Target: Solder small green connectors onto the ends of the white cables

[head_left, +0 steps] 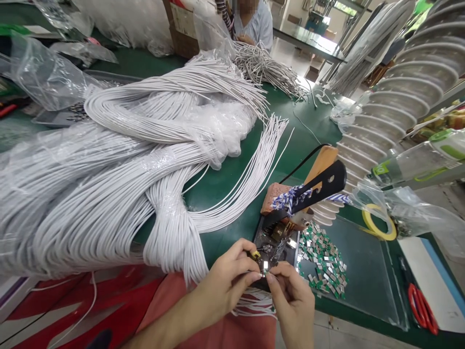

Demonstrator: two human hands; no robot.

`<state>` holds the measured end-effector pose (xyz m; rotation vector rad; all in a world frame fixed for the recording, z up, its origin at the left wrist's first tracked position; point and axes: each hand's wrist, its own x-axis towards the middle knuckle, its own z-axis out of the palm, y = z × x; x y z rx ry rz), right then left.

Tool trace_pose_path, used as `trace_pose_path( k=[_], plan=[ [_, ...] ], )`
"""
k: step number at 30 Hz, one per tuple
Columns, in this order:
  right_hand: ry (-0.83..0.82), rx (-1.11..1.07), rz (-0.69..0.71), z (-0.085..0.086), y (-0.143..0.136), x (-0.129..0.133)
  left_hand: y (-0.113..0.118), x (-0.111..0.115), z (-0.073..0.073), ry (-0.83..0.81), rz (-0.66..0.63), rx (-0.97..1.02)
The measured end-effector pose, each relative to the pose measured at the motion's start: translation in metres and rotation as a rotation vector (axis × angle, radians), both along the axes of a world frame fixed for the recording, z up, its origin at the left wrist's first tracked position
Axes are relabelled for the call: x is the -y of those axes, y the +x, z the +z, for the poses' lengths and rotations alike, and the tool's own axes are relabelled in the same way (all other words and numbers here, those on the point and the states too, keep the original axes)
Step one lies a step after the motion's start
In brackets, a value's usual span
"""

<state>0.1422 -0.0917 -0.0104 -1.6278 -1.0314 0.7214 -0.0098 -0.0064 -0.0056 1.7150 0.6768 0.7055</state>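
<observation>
My left hand (236,274) is closed in a pinch at the front edge of the bench. Facing it, my right hand (292,293) is pinched too, its fingertips almost meeting the left ones. A small bright silver piece (265,265) shows between the fingertips; which hand grips it, I cannot tell. Just beyond them lies a dark tray (259,237) with metal bits and a brick (272,196). To the right is a heap of small green connector boards with silver ends (323,261). White cables (254,303) hang below my hands.
Large bundles of white cable (98,203) cover the left of the green bench (225,189). A ribbed clear hose (392,102) comes down at right, near a black strap (323,186). Red-handled scissors (421,308) and yellow tape (379,223) lie right. Another person (254,29) sits opposite.
</observation>
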Motion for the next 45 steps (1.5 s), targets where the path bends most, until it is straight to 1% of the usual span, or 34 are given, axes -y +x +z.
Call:
trace_pose_path(
  k=[4,7,9,12,16,18,20,23,27,31,36,41,45],
  plan=[
    [-0.009,-0.074,0.049,-0.005,0.004,0.003,0.0,-0.001,-0.002,0.013,-0.063,0.011],
    [-0.01,-0.088,0.071,-0.005,0.005,0.003,0.002,-0.002,-0.001,-0.012,-0.073,0.025],
    [0.009,-0.11,0.048,-0.003,0.003,0.002,0.004,-0.002,0.001,-0.028,-0.061,0.023],
    [0.06,-0.178,-0.022,0.0,-0.001,0.0,0.006,-0.003,0.004,-0.028,-0.024,0.021],
    [0.07,-0.125,-0.026,0.002,-0.005,0.0,0.008,-0.004,0.007,-0.002,0.012,0.063],
    [0.068,-0.113,-0.051,0.001,-0.008,0.0,0.009,-0.005,0.008,0.01,0.021,0.079],
    [0.063,-0.146,-0.095,0.001,-0.011,0.0,0.01,-0.005,0.008,0.018,0.032,0.089],
    [0.064,-0.184,-0.117,-0.001,-0.015,0.0,0.012,-0.005,0.007,0.003,0.049,0.089],
    [0.119,-0.197,-0.132,-0.002,-0.017,0.0,0.015,-0.005,0.009,0.004,0.074,0.104],
    [0.18,-0.237,-0.112,-0.001,-0.017,-0.001,0.016,-0.005,0.013,0.03,0.059,0.141],
    [0.22,-0.231,-0.088,0.002,-0.017,-0.002,0.015,-0.005,0.014,0.001,0.069,0.134],
    [0.183,-0.199,-0.072,-0.001,-0.014,0.0,0.013,-0.005,0.013,-0.047,0.072,0.116],
    [0.128,-0.174,-0.044,-0.006,-0.011,0.002,0.013,-0.005,0.013,-0.048,0.088,0.091]
  ],
)
